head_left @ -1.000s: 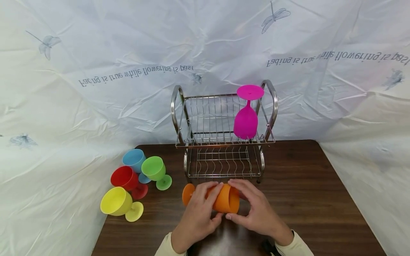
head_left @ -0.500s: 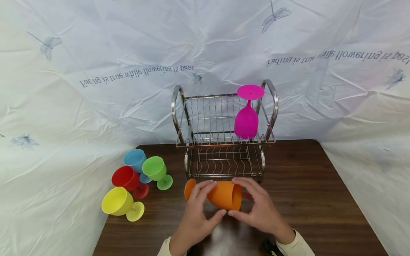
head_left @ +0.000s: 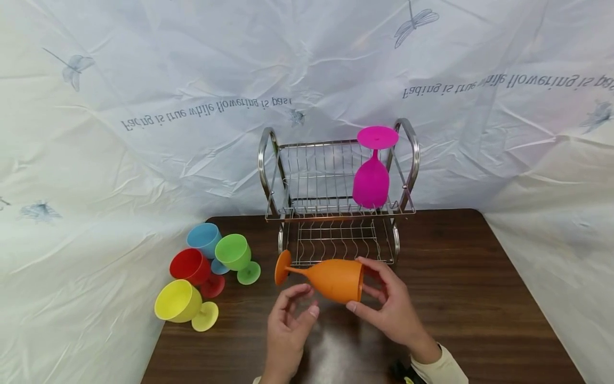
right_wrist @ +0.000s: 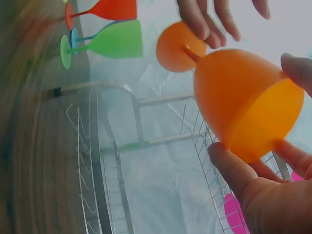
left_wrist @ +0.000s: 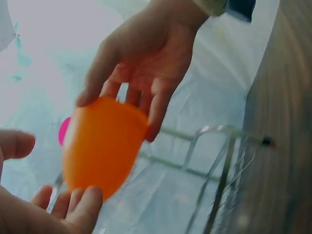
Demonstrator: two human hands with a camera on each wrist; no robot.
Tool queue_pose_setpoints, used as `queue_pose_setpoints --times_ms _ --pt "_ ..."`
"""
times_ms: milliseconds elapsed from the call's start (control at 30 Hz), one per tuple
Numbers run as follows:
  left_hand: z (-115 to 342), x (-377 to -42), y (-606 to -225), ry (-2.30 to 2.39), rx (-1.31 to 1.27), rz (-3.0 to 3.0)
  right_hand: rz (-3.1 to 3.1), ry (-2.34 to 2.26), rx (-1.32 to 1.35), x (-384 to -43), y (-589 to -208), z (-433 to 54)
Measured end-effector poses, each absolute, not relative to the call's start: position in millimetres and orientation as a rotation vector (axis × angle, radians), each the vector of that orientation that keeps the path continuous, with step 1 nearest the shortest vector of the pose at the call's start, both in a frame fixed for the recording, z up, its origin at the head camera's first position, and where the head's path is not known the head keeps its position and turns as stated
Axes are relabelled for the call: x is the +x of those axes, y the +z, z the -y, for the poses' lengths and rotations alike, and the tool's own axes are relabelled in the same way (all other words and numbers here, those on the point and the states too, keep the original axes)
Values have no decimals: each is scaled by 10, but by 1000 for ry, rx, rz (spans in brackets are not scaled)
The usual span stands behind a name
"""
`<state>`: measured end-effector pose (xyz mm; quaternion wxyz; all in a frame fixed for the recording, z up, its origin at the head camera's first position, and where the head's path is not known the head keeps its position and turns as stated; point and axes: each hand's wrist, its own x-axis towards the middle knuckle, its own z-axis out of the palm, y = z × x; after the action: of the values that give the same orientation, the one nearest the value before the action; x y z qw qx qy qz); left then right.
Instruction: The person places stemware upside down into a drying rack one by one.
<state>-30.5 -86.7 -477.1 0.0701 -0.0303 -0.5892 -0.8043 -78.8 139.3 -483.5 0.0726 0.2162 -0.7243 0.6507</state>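
My right hand [head_left: 395, 314] holds an orange plastic goblet [head_left: 333, 280] by its rim, thumb and fingers around the mouth. The goblet lies sideways in the air, its mouth to the right and its foot to the left. Below the stem, my left hand [head_left: 288, 333] has loosely bent fingers with nothing between them. In the right wrist view, the goblet's hollow inside [right_wrist: 268, 117] shows, with left fingertips close to its stem. Behind stands a two-tier metal dish rack [head_left: 336, 217], with a magenta goblet [head_left: 371, 184] upside down at the right of its upper tier.
At the table's left side lie yellow [head_left: 177, 302], red [head_left: 189, 266], blue [head_left: 203, 240] and green [head_left: 233, 252] goblets, tipped with their mouths up and left. The dark wooden table [head_left: 460, 288] ends against white printed sheeting [head_left: 211, 69] at the back and sides.
The left hand has let go of the orange goblet and drawn down and away from it. The right hand still holds the rim, and the goblet's foot has risen.
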Motion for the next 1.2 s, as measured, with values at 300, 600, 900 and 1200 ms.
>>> queue_pose_setpoints --times_ms 300,600,900,1200 --pt "792 -378 -4884 -2771 -94 1499 1913 2275 721 -757 -4803 -1325" --pt "766 -446 -4882 -2824 -285 1293 1774 2416 811 -701 -4788 -1230" --pt "768 -459 -4859 -2845 -277 1245 1765 2429 829 -701 -4769 -1222" --pt "781 -478 -4856 -2827 -290 1257 1798 2433 827 -706 -4771 -1241"
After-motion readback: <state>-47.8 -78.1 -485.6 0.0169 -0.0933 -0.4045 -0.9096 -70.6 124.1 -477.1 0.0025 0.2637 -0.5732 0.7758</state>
